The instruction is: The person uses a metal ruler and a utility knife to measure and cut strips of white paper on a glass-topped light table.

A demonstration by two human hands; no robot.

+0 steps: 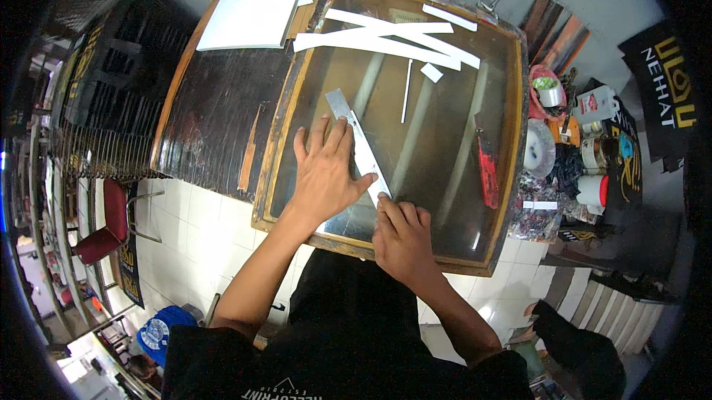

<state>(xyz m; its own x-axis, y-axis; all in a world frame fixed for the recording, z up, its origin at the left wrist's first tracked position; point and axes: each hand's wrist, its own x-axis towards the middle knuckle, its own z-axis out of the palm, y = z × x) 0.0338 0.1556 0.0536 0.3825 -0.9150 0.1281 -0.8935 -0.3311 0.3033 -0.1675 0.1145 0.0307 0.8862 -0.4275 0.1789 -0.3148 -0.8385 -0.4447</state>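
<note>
A steel ruler (337, 103) lies slantwise on a glass-topped, wood-framed table, with a white strip (364, 154) along it. My left hand (326, 170) presses flat on the ruler, fingers spread and thumb near its lower end. Just below, my right hand (404, 235) has its fingers curled, the index fingertip at the near end of the ruler and strip. Whatever it may hold is hidden under the fingers. Several white strips (378, 45) lie crossed at the far side of the glass. A small white piece (432, 72) and a thin sliver (406, 91) lie nearer.
A red-handled tool (487, 170) rests on the glass at right. White sheets (254, 16) are stacked at the far left on a dark wooden surface (222, 96). Metal clamps (492, 4) line the back edge. Tubs and a tape roll (547, 93) crowd the right side.
</note>
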